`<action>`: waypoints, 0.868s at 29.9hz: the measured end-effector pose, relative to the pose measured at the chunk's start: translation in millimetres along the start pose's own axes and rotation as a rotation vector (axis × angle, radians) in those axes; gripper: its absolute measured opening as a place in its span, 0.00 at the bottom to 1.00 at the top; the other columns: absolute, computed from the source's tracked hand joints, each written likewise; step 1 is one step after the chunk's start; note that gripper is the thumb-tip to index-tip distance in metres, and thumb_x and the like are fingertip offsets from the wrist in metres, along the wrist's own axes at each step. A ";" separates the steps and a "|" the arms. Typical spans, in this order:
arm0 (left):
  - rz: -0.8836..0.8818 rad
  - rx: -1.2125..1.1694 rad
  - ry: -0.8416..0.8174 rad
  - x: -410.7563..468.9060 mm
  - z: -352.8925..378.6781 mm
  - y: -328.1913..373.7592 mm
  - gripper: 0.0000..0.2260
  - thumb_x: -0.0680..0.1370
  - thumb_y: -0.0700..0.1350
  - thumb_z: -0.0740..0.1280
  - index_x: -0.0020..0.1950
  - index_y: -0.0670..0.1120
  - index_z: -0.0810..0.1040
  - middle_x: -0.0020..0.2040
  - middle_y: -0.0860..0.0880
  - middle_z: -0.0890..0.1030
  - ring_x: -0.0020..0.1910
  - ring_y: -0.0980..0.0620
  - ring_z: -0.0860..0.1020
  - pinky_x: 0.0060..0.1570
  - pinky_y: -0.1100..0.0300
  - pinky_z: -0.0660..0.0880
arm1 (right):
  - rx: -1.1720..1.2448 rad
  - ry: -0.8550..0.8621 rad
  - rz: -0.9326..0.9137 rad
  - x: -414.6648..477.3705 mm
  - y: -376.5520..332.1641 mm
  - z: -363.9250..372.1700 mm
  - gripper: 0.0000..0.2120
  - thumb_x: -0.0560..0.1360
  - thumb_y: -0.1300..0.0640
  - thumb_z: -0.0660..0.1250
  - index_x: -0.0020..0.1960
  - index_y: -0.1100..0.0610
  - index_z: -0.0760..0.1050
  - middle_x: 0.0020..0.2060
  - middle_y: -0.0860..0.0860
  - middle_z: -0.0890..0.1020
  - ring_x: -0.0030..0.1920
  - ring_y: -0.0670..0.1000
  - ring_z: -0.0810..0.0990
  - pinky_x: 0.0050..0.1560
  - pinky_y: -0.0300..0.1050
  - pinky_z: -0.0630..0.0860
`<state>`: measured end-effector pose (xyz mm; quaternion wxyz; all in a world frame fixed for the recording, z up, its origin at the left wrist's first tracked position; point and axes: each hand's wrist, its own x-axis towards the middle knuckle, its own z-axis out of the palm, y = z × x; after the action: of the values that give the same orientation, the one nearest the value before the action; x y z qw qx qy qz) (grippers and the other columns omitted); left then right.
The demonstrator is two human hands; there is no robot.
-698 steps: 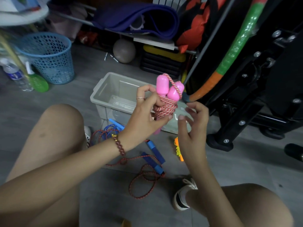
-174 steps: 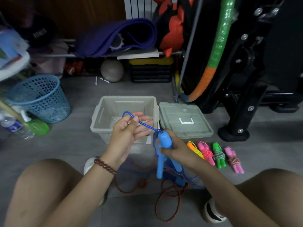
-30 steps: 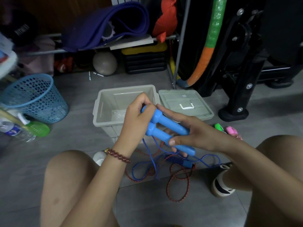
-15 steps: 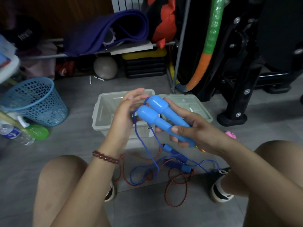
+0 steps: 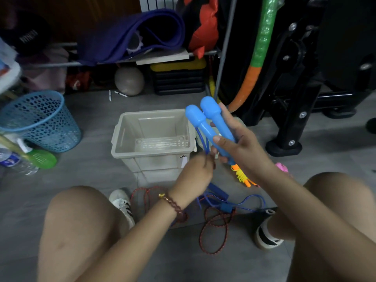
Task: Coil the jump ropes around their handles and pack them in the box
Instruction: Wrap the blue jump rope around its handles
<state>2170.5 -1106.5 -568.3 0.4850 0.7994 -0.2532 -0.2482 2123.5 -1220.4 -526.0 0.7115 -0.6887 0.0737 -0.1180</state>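
Head cam: right hand (image 5: 242, 151) grips both blue handles (image 5: 205, 121), left hand (image 5: 195, 176) pinches the cord (image 5: 206, 142). Its slack lies across the red rope (image 5: 213, 237) on the floor, so winding might snag that.

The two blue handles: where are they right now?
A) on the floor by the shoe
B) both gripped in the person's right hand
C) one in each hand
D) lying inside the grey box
B: the right hand grips both blue handles side by side, held up beside the grey box, while the left hand pinches the blue cord hanging from them.
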 end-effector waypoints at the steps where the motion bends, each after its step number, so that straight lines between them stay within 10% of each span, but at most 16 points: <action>1: 0.045 0.209 -0.002 -2.4 1.8 0.3 0.17 0.78 0.54 0.52 0.43 0.44 0.73 0.41 0.40 0.79 0.41 0.40 0.77 0.39 0.52 0.70 | -0.189 0.049 -0.047 1.6 4.0 -0.9 0.33 0.76 0.70 0.63 0.75 0.49 0.58 0.50 0.46 0.77 0.37 0.49 0.73 0.32 0.34 0.70; 6: 0.228 0.843 0.075 -14.3 -16.9 14.1 0.09 0.78 0.51 0.59 0.46 0.45 0.69 0.47 0.41 0.79 0.48 0.41 0.77 0.38 0.56 0.63 | -0.830 -0.051 -0.200 4.9 26.7 -3.1 0.36 0.74 0.70 0.64 0.76 0.50 0.54 0.56 0.51 0.69 0.54 0.46 0.71 0.57 0.30 0.66; 9: 0.255 0.927 0.068 -17.5 -29.3 15.3 0.07 0.79 0.50 0.58 0.44 0.48 0.67 0.47 0.43 0.78 0.49 0.42 0.77 0.38 0.56 0.63 | -1.019 -0.182 -0.246 0.6 29.8 -1.5 0.39 0.73 0.71 0.61 0.76 0.46 0.53 0.59 0.48 0.71 0.51 0.55 0.76 0.46 0.54 0.75; 12: 0.295 0.995 0.145 -20.3 -41.6 16.1 0.10 0.78 0.53 0.60 0.45 0.47 0.72 0.47 0.43 0.79 0.48 0.41 0.77 0.39 0.55 0.64 | -1.152 -0.262 -0.227 -3.9 29.7 -5.7 0.40 0.72 0.71 0.59 0.76 0.43 0.52 0.61 0.46 0.71 0.49 0.57 0.77 0.43 0.56 0.75; 20: 0.411 0.982 0.093 -23.0 -51.8 9.8 0.14 0.75 0.60 0.62 0.44 0.50 0.74 0.43 0.51 0.81 0.48 0.49 0.78 0.38 0.58 0.63 | -1.163 -0.612 -0.044 -11.6 33.7 -22.1 0.28 0.75 0.61 0.64 0.72 0.45 0.64 0.68 0.44 0.70 0.64 0.50 0.72 0.59 0.43 0.69; 26: 0.255 0.846 0.131 -17.3 -71.9 5.3 0.17 0.71 0.63 0.66 0.43 0.50 0.72 0.33 0.57 0.75 0.40 0.52 0.76 0.38 0.59 0.67 | -0.902 -0.473 0.072 -12.9 31.6 -24.4 0.33 0.75 0.65 0.65 0.76 0.49 0.57 0.57 0.42 0.72 0.56 0.40 0.71 0.54 0.31 0.63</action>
<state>2202.9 -1050.8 -531.7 0.1569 0.9039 -0.3978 -0.0096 2106.7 -1239.7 -559.2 0.3442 -0.9322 -0.0222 0.1092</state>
